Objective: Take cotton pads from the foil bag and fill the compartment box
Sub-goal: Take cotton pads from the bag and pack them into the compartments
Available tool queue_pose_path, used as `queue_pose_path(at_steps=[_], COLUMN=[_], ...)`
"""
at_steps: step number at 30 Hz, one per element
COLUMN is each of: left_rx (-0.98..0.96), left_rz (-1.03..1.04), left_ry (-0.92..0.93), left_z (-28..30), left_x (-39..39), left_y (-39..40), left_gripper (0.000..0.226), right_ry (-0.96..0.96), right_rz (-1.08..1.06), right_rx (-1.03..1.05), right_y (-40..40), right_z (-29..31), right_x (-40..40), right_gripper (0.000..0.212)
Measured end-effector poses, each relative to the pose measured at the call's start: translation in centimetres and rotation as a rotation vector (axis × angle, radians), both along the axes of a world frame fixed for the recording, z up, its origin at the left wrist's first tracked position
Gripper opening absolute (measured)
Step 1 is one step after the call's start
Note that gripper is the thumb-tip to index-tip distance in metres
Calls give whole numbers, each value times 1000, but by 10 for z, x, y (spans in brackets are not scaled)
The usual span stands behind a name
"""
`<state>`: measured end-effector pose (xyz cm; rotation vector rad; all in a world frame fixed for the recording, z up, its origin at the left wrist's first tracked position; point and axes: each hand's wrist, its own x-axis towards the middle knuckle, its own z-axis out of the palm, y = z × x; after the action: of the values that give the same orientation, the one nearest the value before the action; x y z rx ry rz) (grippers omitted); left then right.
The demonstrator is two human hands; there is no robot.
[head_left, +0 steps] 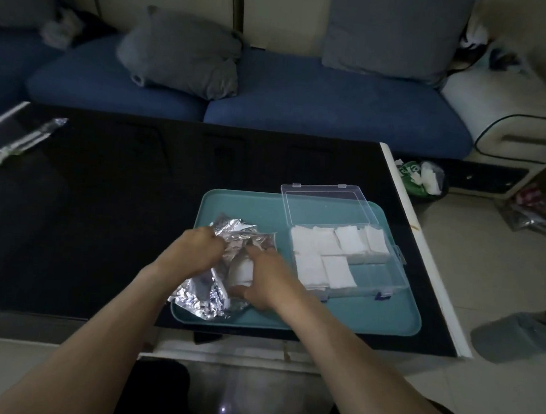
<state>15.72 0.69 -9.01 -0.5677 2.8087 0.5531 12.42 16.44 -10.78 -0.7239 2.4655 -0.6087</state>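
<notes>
A crumpled silver foil bag (219, 286) lies on the left half of a teal tray (354, 320). My left hand (198, 250) grips the bag's upper edge. My right hand (265, 280) reaches into the bag's mouth, its thumb and fingers round a stack of white cotton pads (242, 270). To the right stands a clear compartment box (386, 274) with its lid (329, 207) propped open. White pads (323, 245) fill its back row and the front left compartments. The front right compartment shows bare plastic.
The tray sits near the right front corner of a black glossy table (105, 212) with a white edge. A plastic wrapper (20, 140) lies at the table's far left. A blue sofa (304, 93) with grey cushions stands behind. A bin (423, 181) stands right of the table.
</notes>
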Motion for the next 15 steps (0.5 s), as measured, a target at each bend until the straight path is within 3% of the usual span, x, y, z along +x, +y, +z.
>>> queue_pose_path(at_steps=[4, 10, 13, 15], left_rx=[119, 86, -24, 1], left_rz=[114, 9, -6, -122], left_ry=[20, -24, 76, 171], left_z=[-1, -17, -17, -18], left_x=[-5, -7, -7, -10], left_y=[-1, -9, -7, -3], left_gripper=[36, 66, 59, 52], right_ry=[9, 31, 57, 57], right_rz=[-71, -61, -26, -17], right_rx=[-69, -119, -78, -50], right_y=[-5, -6, -6, -3], right_z=[2, 10, 8, 10], right_x=[-1, -3, -2, -2], right_gripper=[84, 51, 43, 40])
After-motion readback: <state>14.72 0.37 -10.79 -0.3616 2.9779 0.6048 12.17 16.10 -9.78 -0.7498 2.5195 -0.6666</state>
